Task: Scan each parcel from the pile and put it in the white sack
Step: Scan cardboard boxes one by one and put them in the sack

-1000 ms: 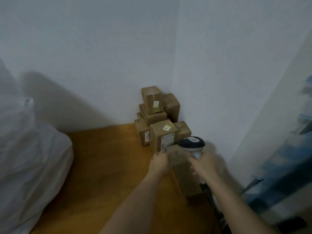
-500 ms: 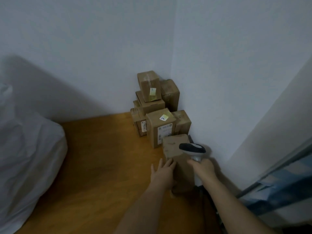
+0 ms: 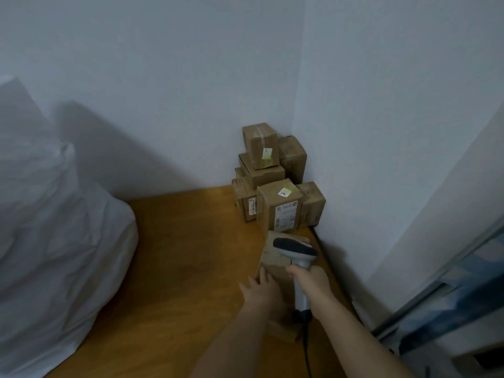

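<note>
Left hand [image 3: 263,291], fingers straight, rests on long brown cardboard parcel [image 3: 275,264] near the corner pile of cardboard boxes [image 3: 275,186]; right hand [image 3: 311,279] grips grey handheld scanner [image 3: 296,249] over it.

Crumpled white plastic sack [image 3: 54,241] cut off by left and bottom edges, mouth not visible. Long brown cardboard parcel [image 3: 275,261] partly hidden behind left hand [image 3: 263,291], right hand [image 3: 311,279] and grey handheld barcode scanner [image 3: 296,251]; label not visible. Print on white labels of stacked brown cardboard boxes [image 3: 278,186] too small to read; blue-and-white object [image 3: 450,317] at lower right blurred, cut off by frame edge.
</note>
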